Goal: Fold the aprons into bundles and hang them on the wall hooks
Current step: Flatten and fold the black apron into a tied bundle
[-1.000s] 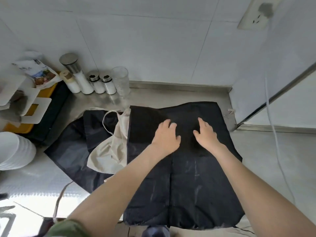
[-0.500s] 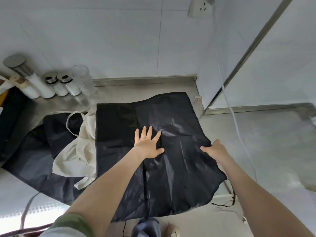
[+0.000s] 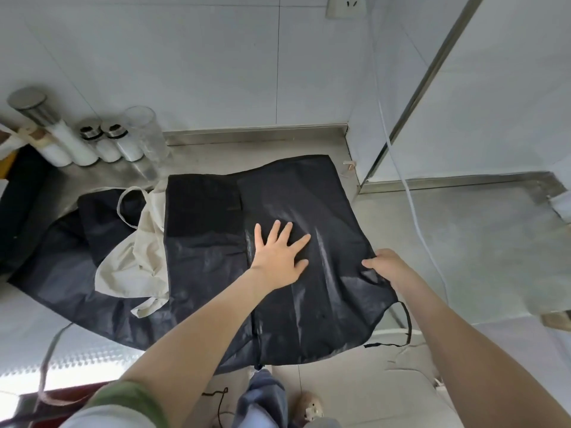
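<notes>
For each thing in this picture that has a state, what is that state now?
Shiny black fabric apron: spread flat on the steel counter, near edge overhanging.
Left hand: fingers spread, pressing on the apron's middle.
Right hand: gripping the apron's right edge.
Cream cloth apron: crumpled, not folded.
Clear glass tumbler: upright, seemingly empty.

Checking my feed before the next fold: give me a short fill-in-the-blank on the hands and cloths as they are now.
1. The left hand presses flat on the black apron with its fingers ____.
2. The right hand grips that apron's ____ edge.
3. The cream cloth lies to the ____ of the left hand.
Missing words: spread; right; left.
</notes>
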The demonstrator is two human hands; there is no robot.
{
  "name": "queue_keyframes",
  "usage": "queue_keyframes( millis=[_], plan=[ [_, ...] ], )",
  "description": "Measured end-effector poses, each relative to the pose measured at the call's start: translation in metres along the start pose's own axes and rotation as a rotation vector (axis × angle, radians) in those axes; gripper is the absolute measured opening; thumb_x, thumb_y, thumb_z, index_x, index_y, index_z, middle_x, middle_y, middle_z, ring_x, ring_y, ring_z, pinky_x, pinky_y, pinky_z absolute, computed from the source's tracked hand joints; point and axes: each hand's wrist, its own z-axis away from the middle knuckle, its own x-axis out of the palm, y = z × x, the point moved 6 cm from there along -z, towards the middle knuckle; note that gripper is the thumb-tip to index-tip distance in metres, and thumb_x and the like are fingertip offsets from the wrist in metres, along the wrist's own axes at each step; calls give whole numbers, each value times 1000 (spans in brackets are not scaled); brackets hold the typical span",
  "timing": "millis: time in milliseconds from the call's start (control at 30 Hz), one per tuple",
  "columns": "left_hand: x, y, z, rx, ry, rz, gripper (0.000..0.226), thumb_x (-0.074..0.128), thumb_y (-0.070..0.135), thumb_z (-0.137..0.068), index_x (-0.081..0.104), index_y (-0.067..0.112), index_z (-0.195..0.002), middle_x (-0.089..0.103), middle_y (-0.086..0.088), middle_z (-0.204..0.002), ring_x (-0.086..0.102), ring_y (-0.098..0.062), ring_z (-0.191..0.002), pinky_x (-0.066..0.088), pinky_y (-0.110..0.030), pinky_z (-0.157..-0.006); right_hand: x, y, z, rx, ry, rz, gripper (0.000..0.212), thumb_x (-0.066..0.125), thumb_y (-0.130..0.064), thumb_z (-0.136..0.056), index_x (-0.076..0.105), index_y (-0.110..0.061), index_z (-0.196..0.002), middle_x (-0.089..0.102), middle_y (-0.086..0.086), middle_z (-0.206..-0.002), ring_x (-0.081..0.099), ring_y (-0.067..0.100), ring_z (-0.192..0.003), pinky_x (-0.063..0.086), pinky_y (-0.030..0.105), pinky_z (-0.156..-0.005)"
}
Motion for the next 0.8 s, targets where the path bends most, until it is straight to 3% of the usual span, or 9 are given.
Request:
queue_keyframes(
  millis=[133, 267, 333, 400, 500, 567, 633, 700, 800],
  plan=[
    [14, 5, -2, 4, -147, -79, 70, 32, 60, -96, -2, 38, -153, -9, -7, -162, -16, -30, -147, -15, -61, -111, -2, -24, 28, -151, -73, -93, 26, 51, 0, -86, 67, -18, -95, 71, 11, -93, 67, 31, -86, 54, 39, -81],
    [20, 3, -6, -18, -254, -84, 74, 38, 56, -95, -5, 38, -153, -13, -8, -161, -19, -30, -146, -18, -60, -109, 12, -65, 64, -341, -251, -148, 43, 44, 3, -88, 64, -26, -112, 71, 5, -104, 68, 23, -93, 55, 35, -80],
    [20, 4, -8, -30, -284, -8, 68, 37, 53, -96, 2, 39, -153, -11, -7, -161, -19, -30, -146, -20, -60, -108, 25, -81, 77, -423, -305, -54, 49, 46, -3, -87, 59, -30, -125, 68, 4, -116, 66, 23, -101, 52, 37, -85],
    [12, 5, -10, -53, -264, 166, 53, 33, 43, -100, 20, 39, -151, 1, -2, -162, -11, -28, -148, -19, -57, -110, 42, -92, 89, -461, -355, 34, 58, 47, -3, -88, 47, -31, -140, 63, 1, -126, 64, 17, -102, 51, 28, -80],
    [-10, -9, -8, -198, -82, 614, 42, 29, 20, -103, 43, 19, -143, 39, -5, -151, 27, -27, -143, 6, -50, -119, 74, -110, 112, -540, -458, 109, 66, 45, 0, -89, 35, -31, -147, 60, -6, -119, 60, -2, -83, 45, 20, -70],
    [-15, -28, -2, -361, 53, 1118, 39, 32, 28, -103, 52, 15, -135, 54, -7, -138, 48, -24, -128, 30, -43, -114, 89, -116, 118, -566, -496, 116, 73, 46, -3, -90, 21, -34, -152, 52, -6, -134, 58, 5, -105, 47, 25, -87],
    [-15, -43, 7, -505, 127, 1459, 53, 38, 54, -96, 57, 18, -131, 58, -1, -132, 53, -20, -120, 38, -40, -109, 98, -121, 121, -552, -515, 145, 73, 46, -6, -93, 15, -33, -153, 47, -1, -142, 50, 17, -124, 44, 30, -97],
    [-20, -44, 11, -560, 104, 1515, 69, 46, 71, -82, 59, 20, -126, 61, 1, -122, 56, -19, -113, 44, -40, -102, 108, -120, 121, -544, -555, 217, 70, 47, -10, -94, 15, -29, -153, 58, 4, -122, 58, 19, -113, 51, 33, -91],
    [-23, -46, 17, -535, 61, 1146, 37, 59, 41, -90, 60, 9, -108, 62, -7, -103, 60, -23, -95, 55, -38, -78, 118, -110, 117, -510, -608, 285, 68, 50, -13, -93, 19, -27, -152, 61, 5, -115, 61, 16, -103, 54, 35, -89]
  ],
)
